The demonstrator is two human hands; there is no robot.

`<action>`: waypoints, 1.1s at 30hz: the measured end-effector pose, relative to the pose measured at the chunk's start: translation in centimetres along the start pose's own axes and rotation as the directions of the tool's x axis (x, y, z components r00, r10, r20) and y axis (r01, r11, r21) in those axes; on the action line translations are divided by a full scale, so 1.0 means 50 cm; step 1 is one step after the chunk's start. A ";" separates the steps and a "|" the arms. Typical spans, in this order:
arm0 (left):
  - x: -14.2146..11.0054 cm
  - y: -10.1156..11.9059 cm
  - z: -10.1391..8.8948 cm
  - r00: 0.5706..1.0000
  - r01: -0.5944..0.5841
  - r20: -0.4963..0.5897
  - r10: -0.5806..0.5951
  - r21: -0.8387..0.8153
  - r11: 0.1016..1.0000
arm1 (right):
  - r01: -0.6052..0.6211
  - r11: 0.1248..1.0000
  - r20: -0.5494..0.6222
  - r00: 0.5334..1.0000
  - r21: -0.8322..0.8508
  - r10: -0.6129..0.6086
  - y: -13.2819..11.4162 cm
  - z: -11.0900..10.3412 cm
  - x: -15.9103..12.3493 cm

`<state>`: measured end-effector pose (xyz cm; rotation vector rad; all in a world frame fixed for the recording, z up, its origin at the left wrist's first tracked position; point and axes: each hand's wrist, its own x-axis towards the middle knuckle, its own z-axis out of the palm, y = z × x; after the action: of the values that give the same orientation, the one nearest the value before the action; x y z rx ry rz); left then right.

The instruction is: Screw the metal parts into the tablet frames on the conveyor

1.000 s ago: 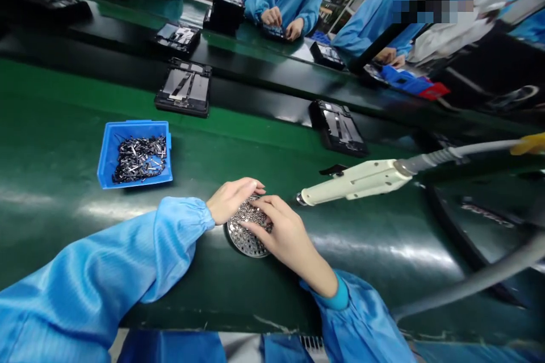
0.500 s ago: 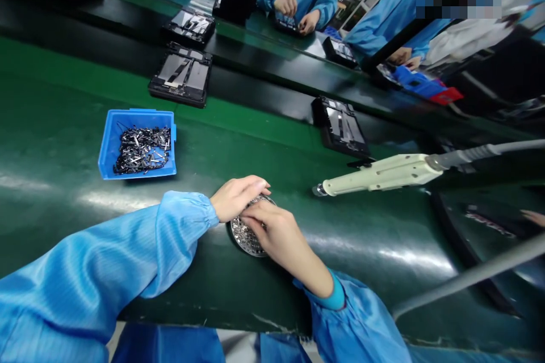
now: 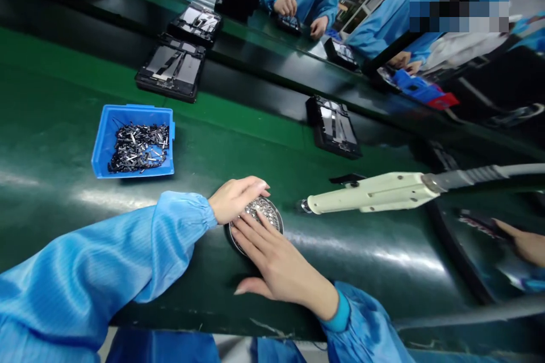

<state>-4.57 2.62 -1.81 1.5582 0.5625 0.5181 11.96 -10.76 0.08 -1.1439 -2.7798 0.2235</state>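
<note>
Left hand (image 3: 236,199), right hand (image 3: 279,264) — both on a perforated metal disc (image 3: 260,211)

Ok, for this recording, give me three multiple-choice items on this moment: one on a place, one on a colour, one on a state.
1. Where is the round perforated metal disc?
A) Inside the bin
B) Under the left hand and right hand
C) On the far belt

2. What colour is the bin?
A) Red
B) Yellow
C) Blue

3. How do the right hand's fingers stand?
A) Spread over the disc
B) Curled in a fist
C) Pinching a screw

Answers:
1. B: both hands lie over it.
2. C: its blue walls surround small dark metal parts.
3. A: they fan out across its holes.
</note>
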 end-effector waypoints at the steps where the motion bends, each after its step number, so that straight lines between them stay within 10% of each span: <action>1: -0.001 -0.001 0.000 1.000 -0.008 0.008 0.007 0.010 1.000 | -0.010 1.000 0.004 1.000 -0.014 0.010 0.006 0.004 0.000; 11: 0.001 -0.020 0.014 0.975 -0.178 0.168 0.144 0.214 0.960 | -0.010 0.999 0.044 0.999 0.046 0.008 -0.008 -0.006 -0.042; 33: 0.006 -0.034 0.021 0.979 -0.167 0.139 0.149 0.126 0.978 | -0.072 0.997 0.031 0.997 0.009 0.072 -0.001 -0.016 -0.076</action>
<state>-3.74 2.09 -3.56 1.7635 0.3831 0.5029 14.75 -13.40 0.65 -1.2501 -2.7628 0.2642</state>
